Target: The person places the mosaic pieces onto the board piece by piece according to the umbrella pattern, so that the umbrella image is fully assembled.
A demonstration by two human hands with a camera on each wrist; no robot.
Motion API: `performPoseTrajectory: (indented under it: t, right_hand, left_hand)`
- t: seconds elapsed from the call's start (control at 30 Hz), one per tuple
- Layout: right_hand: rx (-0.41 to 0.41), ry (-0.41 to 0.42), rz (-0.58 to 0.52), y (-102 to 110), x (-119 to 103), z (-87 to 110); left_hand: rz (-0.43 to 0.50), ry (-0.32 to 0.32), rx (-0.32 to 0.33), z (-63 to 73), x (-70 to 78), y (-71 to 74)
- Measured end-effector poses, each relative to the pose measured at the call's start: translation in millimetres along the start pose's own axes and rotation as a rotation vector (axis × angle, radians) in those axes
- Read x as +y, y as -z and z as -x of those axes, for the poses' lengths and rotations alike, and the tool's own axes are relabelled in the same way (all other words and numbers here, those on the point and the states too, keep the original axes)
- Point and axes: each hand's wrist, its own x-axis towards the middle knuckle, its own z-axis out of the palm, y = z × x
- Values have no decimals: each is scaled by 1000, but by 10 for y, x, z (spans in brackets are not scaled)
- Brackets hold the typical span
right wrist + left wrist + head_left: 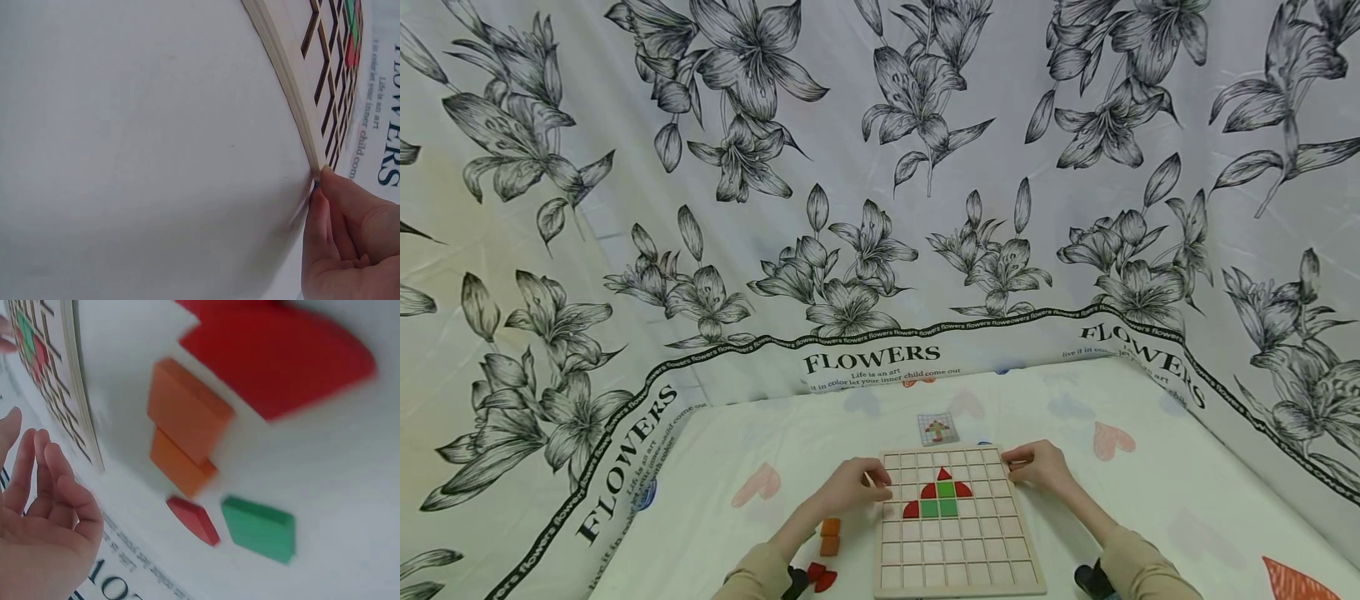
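Note:
A wooden grid board [958,592] lies on the table, with several green squares [949,507], red quarter-round pieces [964,490] and a red triangle [943,474] set in its upper cells. My right hand [1037,467] pinches the board's far right corner; in the right wrist view, the thumb [337,187] rests on top and the fingers curl at the side. At the left edge is my left hand [852,486], fingers loosely bent and holding nothing. The left wrist view shows its palm [47,550] beside the board's frame.
Orange blocks [830,545] and red pieces [824,580] lie left of the board. A green block [259,528] and a small red piece [192,520] lie near them. A small picture card [937,428] sits beyond the board. Flower-printed curtain [880,250] hangs behind the table.

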Motion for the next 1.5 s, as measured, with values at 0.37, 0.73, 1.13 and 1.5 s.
performPoseTrajectory:
  t: [0.37,0.73,1.13,1.5]
  right_hand:
    - [0,1,5,5,2,1]
    - [-1,4,2,14,12,-8]
    - [-5,-6,-7,0,35,-31]
    - [-1,-23,-8,-3,21,-29]
  left_hand:
    - [80,111,31,242,-338,342]
    - [149,170,-65,451,-592,574]
    - [180,83,-210,560,-593,494]
    - [122,7,-176,565,-608,423]
